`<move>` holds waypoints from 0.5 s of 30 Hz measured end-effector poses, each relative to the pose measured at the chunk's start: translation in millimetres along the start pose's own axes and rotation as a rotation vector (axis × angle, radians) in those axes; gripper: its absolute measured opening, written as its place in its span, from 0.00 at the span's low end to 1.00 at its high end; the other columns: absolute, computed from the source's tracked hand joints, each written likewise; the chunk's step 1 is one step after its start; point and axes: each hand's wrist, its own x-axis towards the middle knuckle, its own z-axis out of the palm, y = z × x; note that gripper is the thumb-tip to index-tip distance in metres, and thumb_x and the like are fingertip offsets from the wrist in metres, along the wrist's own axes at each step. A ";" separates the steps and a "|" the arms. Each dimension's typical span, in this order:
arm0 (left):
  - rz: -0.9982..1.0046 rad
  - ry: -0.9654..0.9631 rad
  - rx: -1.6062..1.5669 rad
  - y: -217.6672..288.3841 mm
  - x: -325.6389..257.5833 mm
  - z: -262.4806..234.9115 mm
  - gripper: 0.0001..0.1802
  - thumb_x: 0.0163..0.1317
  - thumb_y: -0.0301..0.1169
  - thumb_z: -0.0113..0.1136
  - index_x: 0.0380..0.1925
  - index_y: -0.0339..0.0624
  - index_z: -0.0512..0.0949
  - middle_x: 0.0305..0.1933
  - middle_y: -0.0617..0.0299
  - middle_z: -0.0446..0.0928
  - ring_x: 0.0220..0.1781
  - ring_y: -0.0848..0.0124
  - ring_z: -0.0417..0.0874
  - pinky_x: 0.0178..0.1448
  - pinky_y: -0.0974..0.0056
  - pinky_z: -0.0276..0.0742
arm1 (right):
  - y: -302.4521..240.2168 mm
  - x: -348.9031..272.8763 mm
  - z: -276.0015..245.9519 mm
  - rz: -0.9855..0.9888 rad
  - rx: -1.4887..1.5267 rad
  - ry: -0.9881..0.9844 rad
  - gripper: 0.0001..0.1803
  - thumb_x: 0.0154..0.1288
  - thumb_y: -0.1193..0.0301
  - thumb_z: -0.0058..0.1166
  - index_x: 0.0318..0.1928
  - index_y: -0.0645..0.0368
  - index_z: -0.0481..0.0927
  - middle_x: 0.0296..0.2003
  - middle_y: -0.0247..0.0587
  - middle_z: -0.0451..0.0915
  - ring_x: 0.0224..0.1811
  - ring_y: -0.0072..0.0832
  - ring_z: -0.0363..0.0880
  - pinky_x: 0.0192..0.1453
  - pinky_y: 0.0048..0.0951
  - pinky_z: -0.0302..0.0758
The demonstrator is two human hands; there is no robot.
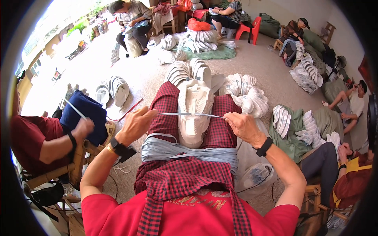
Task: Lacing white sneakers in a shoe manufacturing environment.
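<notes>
A white shoe upper lies lengthwise between my thighs, on the red and black checked apron. Across it runs a pale blue-grey shoelace, stretched taut from side to side. My left hand pinches the lace's left end and my right hand pinches the right end. The lace crosses the shoe around its middle, where it seems to pass through the upper; the exact holes are too small to make out. A bundle of the same pale blue laces lies over my lap, nearer my body.
Stacked white shoe uppers stand just beyond my knees, with more piled to their right. A co-worker's arm is close on my left, another person's leg on my right. Clear plastic bags lie beside my right thigh.
</notes>
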 end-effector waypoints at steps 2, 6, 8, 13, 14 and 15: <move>-0.118 0.052 0.023 -1.3 -18.5 -19.7 0.12 0.61 0.19 0.58 0.44 0.43 0.81 0.29 0.54 0.72 0.27 0.55 0.77 0.30 0.54 0.73 | 3.0 -8.3 -3.1 0.006 -0.015 -0.023 0.07 0.66 0.72 0.55 0.44 0.55 0.79 0.33 0.44 0.82 0.30 0.45 0.82 0.32 0.41 0.78; -0.198 0.135 0.367 14.9 -53.7 -88.4 0.13 0.58 0.18 0.59 0.42 0.44 0.80 0.33 0.57 0.75 0.32 0.57 0.81 0.32 0.56 0.77 | 29.7 -53.6 -36.8 0.139 -0.105 0.002 0.13 0.65 0.74 0.52 0.50 0.56 0.80 0.41 0.46 0.84 0.37 0.46 0.85 0.38 0.42 0.82; -0.187 0.222 0.528 13.0 -65.5 -130.2 0.16 0.58 0.17 0.58 0.46 0.43 0.80 0.38 0.54 0.78 0.36 0.56 0.82 0.37 0.56 0.80 | 43.1 -82.4 -66.6 0.167 -0.129 0.120 0.12 0.65 0.77 0.49 0.48 0.58 0.79 0.39 0.48 0.84 0.37 0.48 0.84 0.38 0.42 0.81; -0.298 0.363 0.872 -18.2 -139.5 -273.8 0.15 0.71 0.23 0.51 0.55 0.43 0.78 0.44 0.54 0.80 0.42 0.55 0.83 0.46 0.57 0.80 | 54.7 -142.0 -158.8 0.394 -0.336 0.167 0.11 0.67 0.80 0.45 0.48 0.62 0.77 0.39 0.56 0.81 0.45 0.56 0.81 0.45 0.45 0.76; -0.350 0.382 0.953 -15.9 -151.1 -303.0 0.14 0.73 0.25 0.50 0.55 0.44 0.79 0.44 0.53 0.81 0.42 0.56 0.84 0.48 0.57 0.80 | 60.8 -151.9 -171.6 0.451 -0.348 0.157 0.12 0.67 0.80 0.45 0.48 0.62 0.77 0.40 0.57 0.81 0.46 0.57 0.81 0.47 0.46 0.76; -0.390 0.400 0.997 -30.8 -168.1 -321.1 0.13 0.73 0.27 0.51 0.54 0.42 0.79 0.46 0.53 0.82 0.43 0.56 0.84 0.49 0.58 0.81 | 72.6 -174.0 -185.4 0.479 -0.381 0.178 0.12 0.68 0.80 0.43 0.49 0.61 0.77 0.40 0.58 0.81 0.47 0.57 0.80 0.48 0.47 0.75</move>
